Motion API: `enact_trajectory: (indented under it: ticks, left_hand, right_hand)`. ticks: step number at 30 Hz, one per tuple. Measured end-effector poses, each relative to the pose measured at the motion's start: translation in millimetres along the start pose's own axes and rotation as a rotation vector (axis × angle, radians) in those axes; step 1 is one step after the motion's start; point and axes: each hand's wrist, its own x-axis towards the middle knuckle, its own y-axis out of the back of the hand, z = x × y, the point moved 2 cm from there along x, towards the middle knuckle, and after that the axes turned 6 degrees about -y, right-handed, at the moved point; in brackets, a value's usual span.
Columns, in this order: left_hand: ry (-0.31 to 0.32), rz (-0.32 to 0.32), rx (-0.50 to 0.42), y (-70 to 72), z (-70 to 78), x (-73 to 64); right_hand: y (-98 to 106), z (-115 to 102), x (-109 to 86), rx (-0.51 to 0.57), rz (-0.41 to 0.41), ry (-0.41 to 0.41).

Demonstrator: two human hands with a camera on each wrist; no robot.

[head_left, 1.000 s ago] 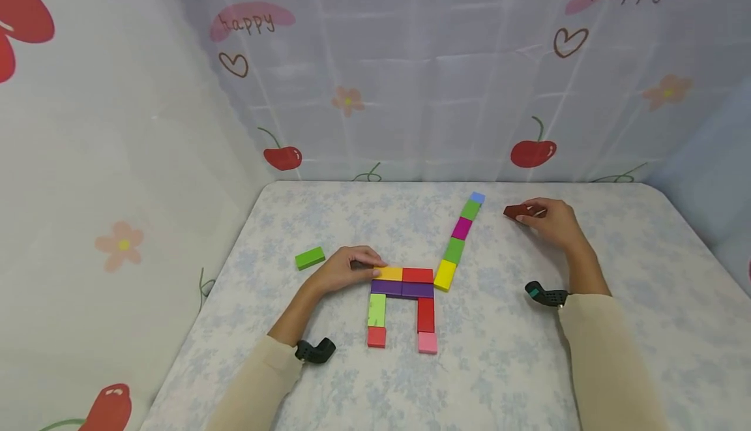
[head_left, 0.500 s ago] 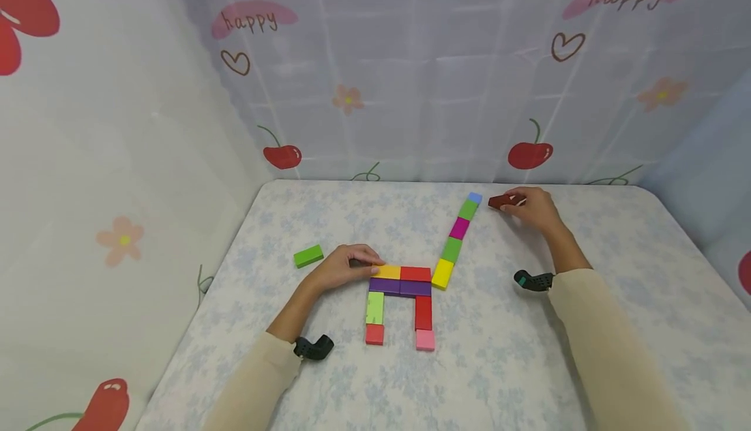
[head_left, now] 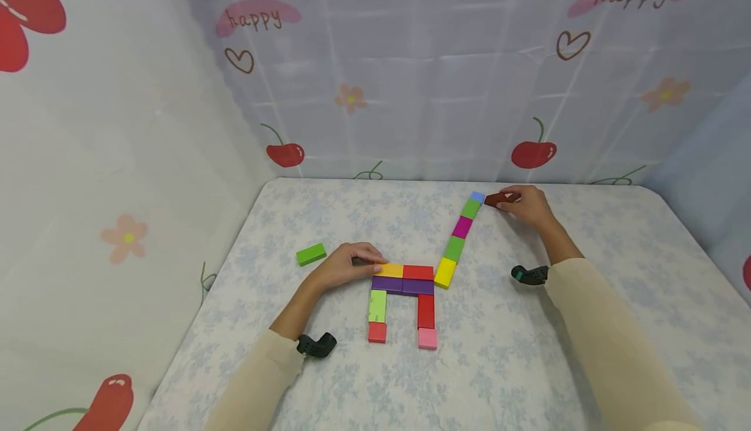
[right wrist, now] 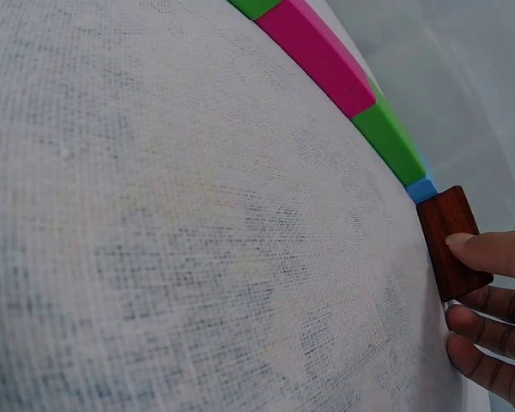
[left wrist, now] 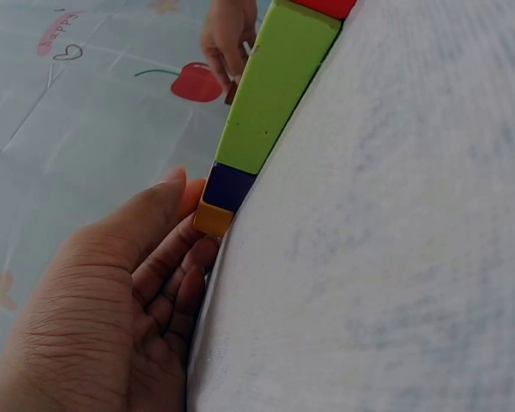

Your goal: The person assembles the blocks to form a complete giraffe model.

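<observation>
In the head view my right hand (head_left: 532, 206) pinches a dark brown wooden block (head_left: 497, 199) between thumb and fingers. The right wrist view shows this block (right wrist: 451, 227) with its end against or very near a small blue block (right wrist: 421, 190), the far end of a slanting row. That row also has green, magenta (head_left: 462, 227) and yellow (head_left: 445, 273) blocks. My left hand (head_left: 346, 267) rests by the figure's upper left, thumb and fingertips touching the orange block (head_left: 390, 270). A red block (head_left: 418, 272) lies beside it, above two purple blocks (head_left: 402, 285).
Two legs extend toward me: a light green block (head_left: 378, 306) with a red one, and a red block (head_left: 426, 312) with a pink one (head_left: 427, 338). A loose green block (head_left: 311, 254) lies left. The cloth-covered table (head_left: 499, 366) ends at a printed curtain.
My right hand has carried the brown block left and slightly farther away, up to the blue end of the slanting row. My left hand has stayed at the orange block.
</observation>
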Motion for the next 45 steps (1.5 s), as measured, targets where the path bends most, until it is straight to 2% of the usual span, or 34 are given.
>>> enact_trajectory:
  ticks: [20, 37, 45]
  left_hand:
    - [-0.009, 0.006, -0.004, -0.3, 1.8, -0.5]
    - [-0.018, 0.007, -0.018, -1.8, 4.5, -0.5]
    - [-0.017, 0.007, -0.006, -1.5, 2.9, -0.6]
  right_hand:
    - [1.0, -0.1, -2.5, -0.027, 0.023, -0.021]
    - [-1.5, 0.6, -3.7, -0.047, 0.04, 0.001]
    - [-0.3, -1.1, -2.7, -0.068, 0.032, 0.035]
